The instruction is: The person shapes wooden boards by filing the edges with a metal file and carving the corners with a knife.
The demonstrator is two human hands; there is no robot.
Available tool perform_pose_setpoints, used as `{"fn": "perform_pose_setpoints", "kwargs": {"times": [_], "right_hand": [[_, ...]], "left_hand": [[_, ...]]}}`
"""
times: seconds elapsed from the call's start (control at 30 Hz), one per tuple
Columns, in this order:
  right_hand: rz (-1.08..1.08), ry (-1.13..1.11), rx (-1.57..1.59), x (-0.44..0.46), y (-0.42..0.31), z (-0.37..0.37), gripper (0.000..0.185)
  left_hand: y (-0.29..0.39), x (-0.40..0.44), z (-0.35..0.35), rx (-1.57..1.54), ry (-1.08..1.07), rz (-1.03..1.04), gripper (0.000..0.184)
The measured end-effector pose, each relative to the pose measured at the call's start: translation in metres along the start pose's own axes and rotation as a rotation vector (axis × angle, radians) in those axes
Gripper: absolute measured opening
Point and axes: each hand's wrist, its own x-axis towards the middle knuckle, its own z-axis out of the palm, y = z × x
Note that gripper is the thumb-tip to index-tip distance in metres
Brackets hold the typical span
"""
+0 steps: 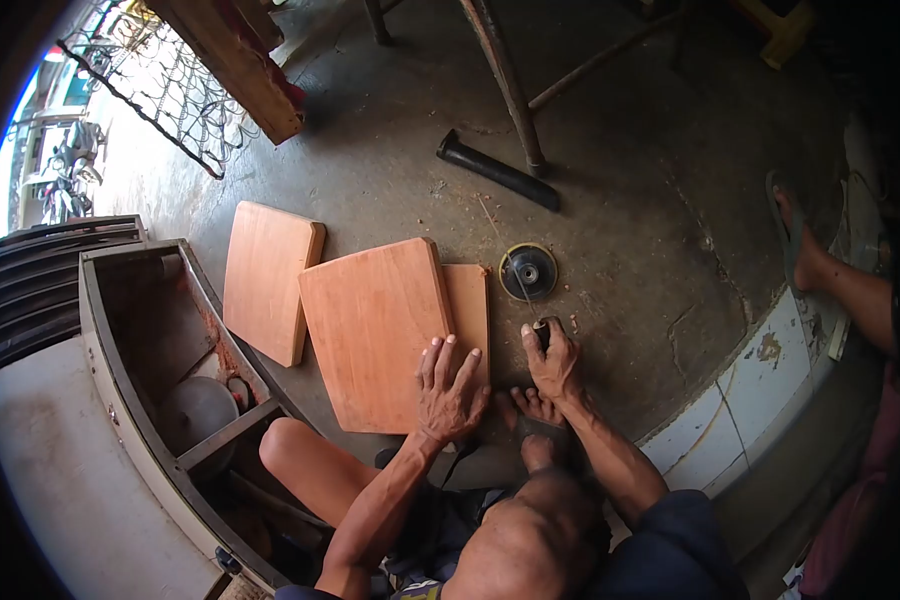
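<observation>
My left hand [449, 392] lies with fingers spread on the lower right part of a reddish wooden board [370, 320]. This board overlaps another wooden piece [468, 310] at its right. A second light board [268, 275] rests on the floor to the left. My right hand [552, 360] is closed around the dark handle [542, 330] of a thin tool, whose narrow shaft points up and left. Just above that hand, a round black disc [530, 272] with a yellowish rim lies on the floor; the shaft passes over it.
A black tube [498, 173] lies near a wooden leg [505, 85]. An open drawer [260, 415] stands at the left. Another person's foot and leg [820, 270] are at the right, above a white tiled step [735, 410]. Wire mesh [160, 90] is at the upper left.
</observation>
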Motion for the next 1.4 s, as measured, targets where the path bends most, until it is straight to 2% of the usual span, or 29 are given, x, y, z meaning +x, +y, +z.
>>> {"fn": "perform_pose_setpoints", "kwargs": {"times": [0.07,0.17,0.3,0.4,0.83,0.93,1.03,1.1,1.4], "right_hand": [[-0.005,0.006,0.026,0.000,0.001,0.003,0.034],[-0.013,-0.005,0.045,0.000,0.000,0.003,0.034],[0.037,-0.065,0.031,0.000,-0.002,-0.002,0.035],[0.033,-0.057,0.021,0.000,0.000,-0.001,0.036],[0.130,-0.175,-0.006,-0.021,-0.010,0.018,0.040],[0.130,-0.189,-0.011,-0.030,0.006,0.027,0.040],[0.041,-0.132,-0.089,-0.032,0.004,0.019,0.039],[0.122,-0.236,-0.118,-0.032,-0.007,0.006,0.037],[0.158,-0.330,-0.179,-0.030,-0.018,-0.008,0.034]], "left_hand": [[-0.017,0.012,0.004,0.133,0.071,-0.022,0.066],[-0.042,0.052,-0.011,0.156,0.136,-0.123,0.067],[-0.067,0.102,-0.032,0.130,0.145,-0.107,0.070],[-0.080,0.123,-0.036,0.247,0.071,-0.020,0.072],[-0.047,0.095,-0.006,0.338,0.111,-0.164,0.070],[-0.038,0.094,-0.006,0.306,0.097,-0.270,0.071],[-0.036,0.097,-0.008,0.279,0.055,-0.319,0.072],[-0.036,0.098,-0.008,0.310,0.080,-0.287,0.072],[-0.036,0.100,-0.010,0.254,0.101,-0.268,0.068]]}}
